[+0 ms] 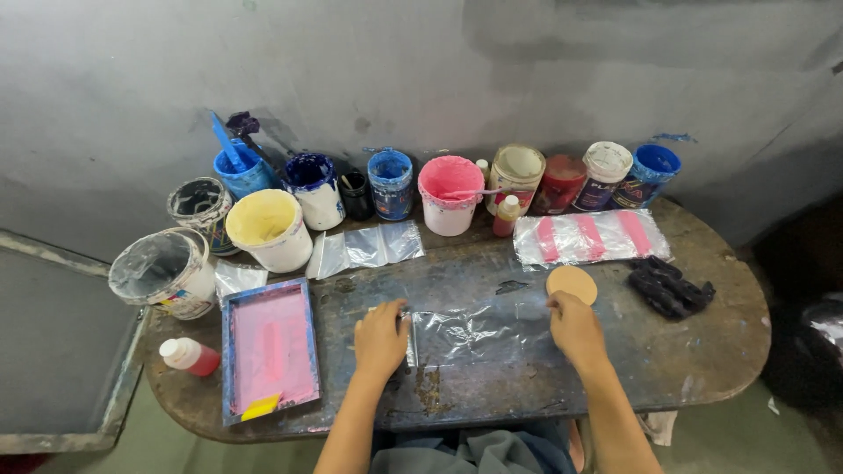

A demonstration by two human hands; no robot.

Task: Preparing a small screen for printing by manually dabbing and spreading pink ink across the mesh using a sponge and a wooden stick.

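Note:
A clear plastic sheet (479, 329) lies flat in the middle of the worn dark table (702, 351). My left hand (380, 338) presses on the sheet's left end with its fingers spread flat. My right hand (575, 326) rests on the sheet's right end, fingers curled down. A round tan disc (572, 283) lies just beyond my right hand, touching its fingertips. Neither hand grips anything.
A blue-framed screen with pink ink (269, 348) and a yellow scraper (261, 407) lies at the left. Several paint pots, among them a pink one (450, 195) and a yellow one (267, 228), line the wall. A pink-striped plastic sheet (590, 237), black cloth (669, 286) and a small red bottle (190, 356) lie about.

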